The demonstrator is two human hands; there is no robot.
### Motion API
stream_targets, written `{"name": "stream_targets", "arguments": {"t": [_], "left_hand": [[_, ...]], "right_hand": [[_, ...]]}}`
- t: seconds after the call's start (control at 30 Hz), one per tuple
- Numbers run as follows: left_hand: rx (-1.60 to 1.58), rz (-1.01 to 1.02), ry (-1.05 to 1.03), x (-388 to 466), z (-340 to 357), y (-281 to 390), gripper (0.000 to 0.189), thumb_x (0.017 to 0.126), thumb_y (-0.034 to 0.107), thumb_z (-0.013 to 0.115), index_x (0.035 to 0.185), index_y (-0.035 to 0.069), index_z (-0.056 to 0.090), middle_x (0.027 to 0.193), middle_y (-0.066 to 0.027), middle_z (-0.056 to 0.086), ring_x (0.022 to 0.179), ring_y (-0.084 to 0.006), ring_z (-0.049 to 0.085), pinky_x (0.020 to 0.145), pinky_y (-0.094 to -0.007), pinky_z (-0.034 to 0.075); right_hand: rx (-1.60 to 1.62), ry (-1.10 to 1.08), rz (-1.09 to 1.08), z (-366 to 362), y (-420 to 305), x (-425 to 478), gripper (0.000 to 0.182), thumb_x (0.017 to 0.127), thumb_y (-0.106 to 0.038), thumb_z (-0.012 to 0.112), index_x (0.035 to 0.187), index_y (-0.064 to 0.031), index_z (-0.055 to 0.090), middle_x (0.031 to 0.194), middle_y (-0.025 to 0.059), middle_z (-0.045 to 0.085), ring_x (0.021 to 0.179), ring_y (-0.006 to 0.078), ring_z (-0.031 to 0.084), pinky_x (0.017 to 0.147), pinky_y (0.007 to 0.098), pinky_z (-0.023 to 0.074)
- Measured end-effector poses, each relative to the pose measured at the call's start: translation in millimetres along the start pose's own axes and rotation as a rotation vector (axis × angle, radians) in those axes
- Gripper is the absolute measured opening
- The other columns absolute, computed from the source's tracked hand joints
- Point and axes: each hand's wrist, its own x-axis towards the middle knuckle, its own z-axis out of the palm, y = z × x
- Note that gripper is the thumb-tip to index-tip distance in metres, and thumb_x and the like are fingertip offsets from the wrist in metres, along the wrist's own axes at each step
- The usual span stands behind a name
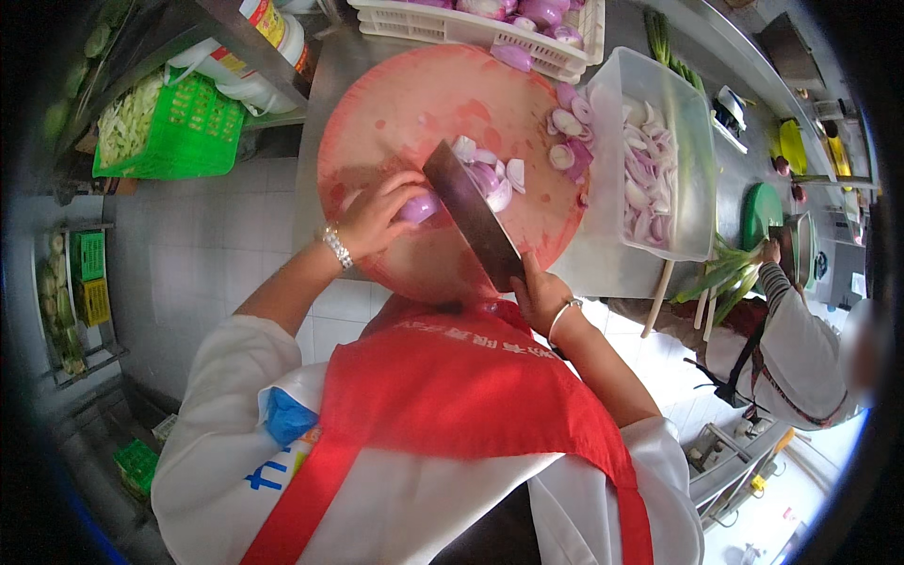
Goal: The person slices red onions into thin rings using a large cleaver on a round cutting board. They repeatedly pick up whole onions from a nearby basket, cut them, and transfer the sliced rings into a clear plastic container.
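My right hand [542, 293] is closed on the handle of a broad cleaver [474, 215], whose blade lies slantwise over a round cutting board [395, 92] with a reddish, stained surface. My left hand [387, 212] holds a piece of purple onion [419, 207] against the board, to the left of the blade. Cut onion pieces [494, 180] lie just right of the blade. More onion slices and ends [571, 127] sit at the board's right edge. Beside them a clear plastic bin [696, 176] holds many sliced onions [646, 183].
A white crate [424, 27] of peeled onions stands beyond the board. To the left is a green basket [198, 123] of shredded vegetable. At the right, a co-worker [805, 346] handles leafy green stalks [727, 272] by a green board [761, 212].
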Motion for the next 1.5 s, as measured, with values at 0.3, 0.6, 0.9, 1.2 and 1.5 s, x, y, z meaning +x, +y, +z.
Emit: {"name": "stream_targets", "arguments": {"t": [0.3,0.6,0.9,1.2,1.5], "left_hand": [[0.17,0.198,-0.303,30,0,-17,0.031,0.067,0.009,0.065,0.095,0.002,0.055,0.102,-0.012,0.051,0.1,-0.0293,0.048,0.088,-0.0361,0.039],[0.168,0.183,-0.167,17,0,-18,0.035,0.067,0.011,0.066,0.098,0.002,0.054,0.103,-0.0133,0.05,0.099,-0.0291,0.048,0.086,-0.0354,0.041],[0.244,0.094,-0.168,6,8,-22,0.031,0.068,0.008,0.064,0.095,0.001,0.053,0.103,-0.0135,0.049,0.101,-0.0302,0.047,0.088,-0.0366,0.04],[0.246,0.199,0.046,3,8,-15,0.025,0.068,0.013,0.064,0.089,0.003,0.055,0.098,-0.0102,0.052,0.093,-0.0278,0.051,0.081,-0.0365,0.043],[0.223,0.089,0.136,-10,21,-15,0.023,0.069,0.014,0.063,0.089,0.004,0.055,0.1,-0.0101,0.053,0.092,-0.0277,0.052,0.079,-0.0368,0.043]], "right_hand": [[-0.012,-0.035,-0.016,-11,-16,-1,0.032,0.084,-0.018,0.049,0.107,-0.0039,0.032,0.07,0.0262,0.058,0.065,0.0443,0.056,0.056,0.0507,0.0424],[-0.064,-0.085,0.064,-42,-40,-13,0.03,0.084,-0.017,0.047,0.106,-0.0021,0.033,0.07,0.0253,0.058,0.069,0.0431,0.057,0.06,0.0507,0.0423],[-0.092,-0.117,0.012,-48,-48,-10,0.027,0.085,-0.019,0.046,0.103,-0.0048,0.032,0.07,0.0251,0.059,0.069,0.0432,0.057,0.061,0.0505,0.0427],[-0.156,-0.11,-0.004,-38,-48,-6,0.032,0.083,-0.018,0.048,0.105,-0.0043,0.029,0.068,0.0247,0.058,0.066,0.0432,0.057,0.059,0.0506,0.0429],[-0.177,-0.111,-0.05,-24,-43,2,0.034,0.083,-0.017,0.048,0.108,-0.0029,0.031,0.07,0.0247,0.059,0.068,0.0415,0.059,0.058,0.0495,0.0435]]}}
